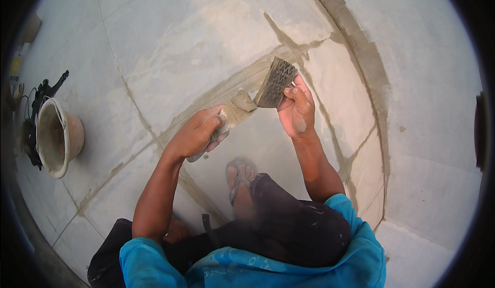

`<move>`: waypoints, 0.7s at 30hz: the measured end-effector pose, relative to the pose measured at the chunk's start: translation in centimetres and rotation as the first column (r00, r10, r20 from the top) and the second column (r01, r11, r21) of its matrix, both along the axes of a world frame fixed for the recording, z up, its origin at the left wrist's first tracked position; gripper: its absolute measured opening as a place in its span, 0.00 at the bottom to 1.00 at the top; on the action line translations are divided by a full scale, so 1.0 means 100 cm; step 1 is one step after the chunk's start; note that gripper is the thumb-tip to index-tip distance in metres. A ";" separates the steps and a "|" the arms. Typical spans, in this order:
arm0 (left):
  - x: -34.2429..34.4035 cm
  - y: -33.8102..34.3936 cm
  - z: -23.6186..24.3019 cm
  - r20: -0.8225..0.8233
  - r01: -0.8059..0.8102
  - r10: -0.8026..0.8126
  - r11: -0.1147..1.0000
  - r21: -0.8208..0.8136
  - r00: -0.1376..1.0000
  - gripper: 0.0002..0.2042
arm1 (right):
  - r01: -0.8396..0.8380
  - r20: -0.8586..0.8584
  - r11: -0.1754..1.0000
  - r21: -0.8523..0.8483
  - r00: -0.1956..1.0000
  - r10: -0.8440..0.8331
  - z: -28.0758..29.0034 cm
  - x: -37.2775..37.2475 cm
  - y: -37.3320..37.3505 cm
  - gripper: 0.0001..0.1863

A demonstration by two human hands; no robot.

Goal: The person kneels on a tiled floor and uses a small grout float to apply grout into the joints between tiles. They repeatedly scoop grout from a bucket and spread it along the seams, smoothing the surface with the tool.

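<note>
While a scraper (236, 117) is pinched by the fingers of the left hand (197, 132), a treaded block (277, 83) is gripped by those of the right hand (300, 108), above the tile edges (209, 96) of the floor (160, 46); grey paste (243, 101) is apparently being scraped, so steadiness is called for.

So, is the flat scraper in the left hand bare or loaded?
Loaded: a lump of greyish paste sits on the flat scraper, beyond the left hand.
</note>
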State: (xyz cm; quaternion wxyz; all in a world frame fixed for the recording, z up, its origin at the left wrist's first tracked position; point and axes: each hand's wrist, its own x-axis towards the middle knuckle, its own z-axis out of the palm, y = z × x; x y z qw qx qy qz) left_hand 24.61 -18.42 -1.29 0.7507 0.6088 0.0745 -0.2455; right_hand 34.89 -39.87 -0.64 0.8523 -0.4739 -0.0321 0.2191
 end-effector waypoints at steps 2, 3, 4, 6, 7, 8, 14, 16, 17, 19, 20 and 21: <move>-0.001 -0.003 0.001 -0.011 0.000 0.000 1.000 0.001 1.000 0.14 | -0.004 0.020 1.000 0.016 1.000 0.003 0.001 0.001 0.002 0.29; -0.001 -0.004 0.003 -0.016 -0.005 0.005 1.000 -0.001 1.000 0.13 | -0.006 0.030 1.000 0.024 1.000 0.006 0.002 0.002 0.004 0.29; -0.002 -0.005 0.004 -0.022 -0.006 0.006 1.000 -0.002 1.000 0.13 | 0.007 0.035 1.000 0.018 0.999 -0.008 0.003 0.001 0.004 0.29; -0.002 -0.006 0.002 -0.001 0.006 -0.006 1.000 0.013 1.000 0.13 | 0.033 0.044 0.999 0.008 0.998 -0.033 0.004 0.001 0.004 0.29; -0.001 -0.006 0.000 0.009 0.012 -0.012 1.000 0.020 1.000 0.13 | 0.031 0.049 0.999 0.011 0.998 -0.031 0.004 0.001 0.004 0.29; -0.001 -0.006 -0.001 0.003 0.018 -0.018 1.000 0.007 1.000 0.13 | 0.028 0.055 1.000 0.015 0.998 -0.029 0.004 0.001 0.004 0.29; -0.002 -0.007 0.001 -0.044 0.026 -0.029 0.996 -0.081 0.999 0.13 | -0.010 0.097 1.000 -0.028 0.995 0.013 0.004 0.000 0.008 0.28; -0.002 -0.005 0.005 -0.074 0.021 -0.031 0.991 -0.129 0.997 0.13 | -0.053 0.116 0.996 -0.069 0.991 0.061 0.002 -0.001 0.008 0.27; -0.002 -0.003 0.004 -0.066 0.020 -0.030 0.989 -0.148 0.997 0.13 | -0.082 0.122 0.992 -0.096 0.988 0.093 0.002 -0.004 0.009 0.27; -0.003 0.002 0.000 -0.051 0.019 -0.029 0.983 -0.185 0.998 0.14 | -0.129 0.120 0.979 -0.160 0.982 0.149 -0.001 -0.012 0.012 0.25; -0.003 0.005 0.000 -0.034 0.024 -0.030 0.987 -0.162 0.999 0.14 | -0.148 0.112 0.969 -0.197 0.979 0.172 -0.003 -0.018 0.014 0.24; -0.002 0.009 0.002 -0.018 0.029 -0.032 0.990 -0.138 0.999 0.15 | -0.168 0.103 0.958 -0.232 0.975 0.195 -0.006 -0.023 0.014 0.24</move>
